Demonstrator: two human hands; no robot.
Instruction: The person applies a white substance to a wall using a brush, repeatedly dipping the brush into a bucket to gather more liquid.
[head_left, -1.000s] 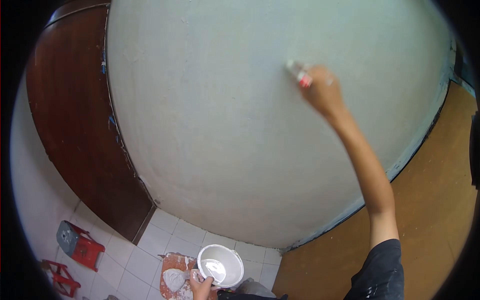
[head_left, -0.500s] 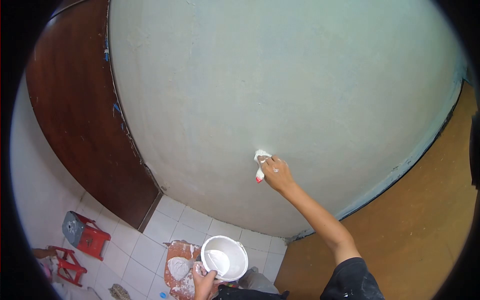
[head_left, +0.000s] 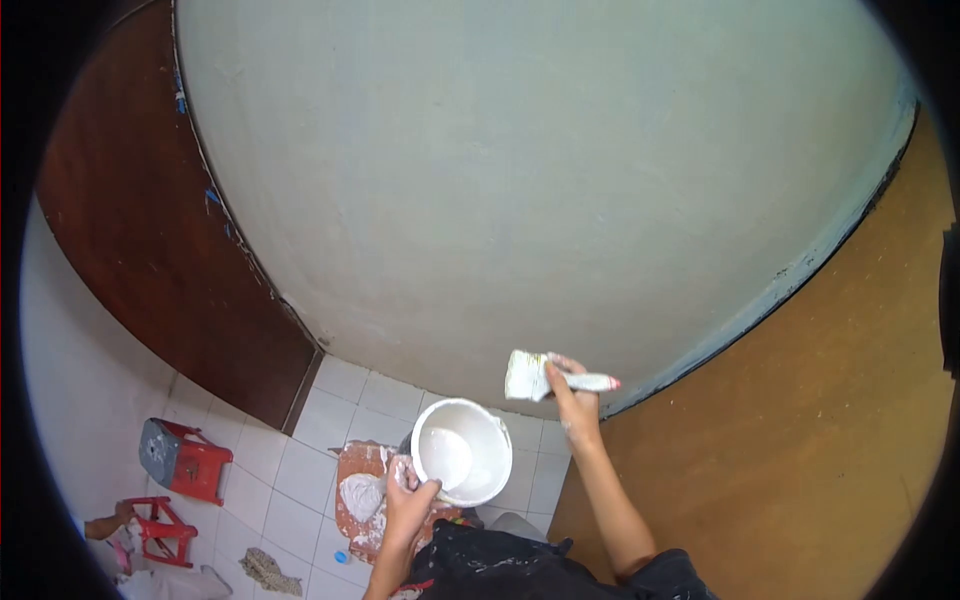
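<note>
My right hand (head_left: 575,395) grips a wide paintbrush (head_left: 527,375) coated in white, its bristles pointing left and its red-tipped handle pointing right. The brush is up and to the right of a white bucket (head_left: 490,450), apart from it and in front of the wall (head_left: 500,200). White paint lies in the bottom of the bucket. My left hand (head_left: 407,500) holds the bucket by its left rim, the thumb over the edge.
An orange, paint-spattered stool (head_left: 365,455) carrying a whitish lump is behind the bucket. Two red stools (head_left: 200,468) stand lower left, near another person's hand (head_left: 108,525). A rag (head_left: 268,572) lies on the tiles. A dark door is left, a brown panel right.
My right hand has drawn the brush back from the wall and down toward the bucket, turning it so the bristles face left. The bucket and my left hand appear higher in view.
</note>
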